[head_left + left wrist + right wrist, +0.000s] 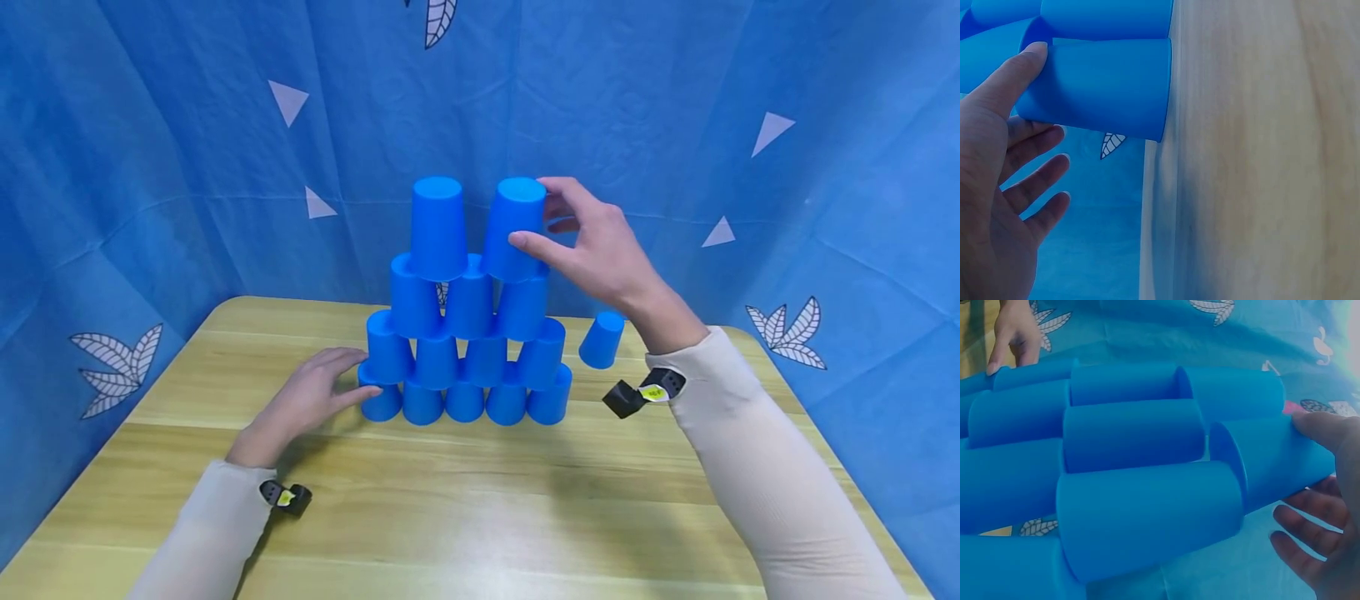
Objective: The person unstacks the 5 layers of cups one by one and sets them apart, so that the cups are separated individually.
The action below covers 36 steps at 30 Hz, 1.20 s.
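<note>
Blue upside-down cups stand stacked as a pyramid, two at its top. My right hand [600, 237] grips the top right cup [512, 221], thumb in front and fingers behind. In the right wrist view that held cup [1279, 459] meets the cup below [1154, 519]; whether its weight rests there I cannot tell. The top left cup [438, 229] stands beside it, untouched. At the pyramid's lower left, my left hand [307, 400] touches the bottom left cup [381, 402] with its thumb. In the left wrist view the index finger is partly hidden behind this cup [1100, 87]; the remaining fingers hang loosely.
One more blue cup [602, 340] stands upside down on the wooden table [450, 508], right of the pyramid and near the right forearm. A blue patterned curtain [187, 125] hangs behind the table and along both sides.
</note>
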Each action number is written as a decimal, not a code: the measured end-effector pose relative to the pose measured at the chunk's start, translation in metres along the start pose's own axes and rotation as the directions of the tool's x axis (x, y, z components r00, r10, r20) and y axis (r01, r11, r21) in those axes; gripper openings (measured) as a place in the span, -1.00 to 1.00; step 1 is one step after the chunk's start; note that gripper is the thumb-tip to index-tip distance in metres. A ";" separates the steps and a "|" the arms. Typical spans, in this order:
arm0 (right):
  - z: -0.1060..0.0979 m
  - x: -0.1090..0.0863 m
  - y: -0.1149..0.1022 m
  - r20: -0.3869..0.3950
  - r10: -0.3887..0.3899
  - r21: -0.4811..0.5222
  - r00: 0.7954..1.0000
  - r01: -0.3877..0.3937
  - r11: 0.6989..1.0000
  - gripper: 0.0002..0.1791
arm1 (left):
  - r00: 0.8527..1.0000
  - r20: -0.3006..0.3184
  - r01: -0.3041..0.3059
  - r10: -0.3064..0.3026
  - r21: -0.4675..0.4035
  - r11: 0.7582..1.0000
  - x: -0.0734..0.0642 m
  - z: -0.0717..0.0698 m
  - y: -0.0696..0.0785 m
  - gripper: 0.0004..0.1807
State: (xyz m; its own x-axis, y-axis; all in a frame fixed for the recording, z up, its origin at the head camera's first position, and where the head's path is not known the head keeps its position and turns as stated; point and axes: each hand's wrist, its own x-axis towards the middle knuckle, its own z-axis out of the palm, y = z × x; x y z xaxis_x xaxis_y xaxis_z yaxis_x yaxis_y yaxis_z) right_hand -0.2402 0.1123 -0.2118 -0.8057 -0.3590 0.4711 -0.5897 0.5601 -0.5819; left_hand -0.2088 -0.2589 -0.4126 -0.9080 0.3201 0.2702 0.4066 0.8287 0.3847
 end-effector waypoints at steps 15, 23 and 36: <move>-0.028 -0.020 0.013 -0.162 -0.105 0.002 0.981 0.107 0.994 -0.38 | 1.000 0.003 0.013 -0.013 -0.007 1.000 -0.001 0.000 0.000 -0.21; -0.045 -0.042 0.031 -0.239 -0.020 0.033 0.971 0.029 0.999 -0.38 | 1.000 -0.011 -0.013 0.013 -0.015 1.000 -0.001 -0.003 0.003 -0.26; -0.047 -0.078 0.066 -0.283 0.148 0.029 0.948 -0.146 0.989 -0.35 | 0.999 -0.019 -0.035 0.035 -0.012 0.999 -0.002 -0.005 0.005 -0.28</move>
State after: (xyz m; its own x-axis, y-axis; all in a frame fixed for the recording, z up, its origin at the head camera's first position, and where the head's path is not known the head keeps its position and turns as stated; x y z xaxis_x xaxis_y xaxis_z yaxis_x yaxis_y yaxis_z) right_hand -0.2141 0.2123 -0.2557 -0.8353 -0.0461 0.5479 -0.4672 0.5848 -0.6631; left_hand -0.2049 -0.2574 -0.4071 -0.8914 0.3399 0.2997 0.4391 0.8116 0.3855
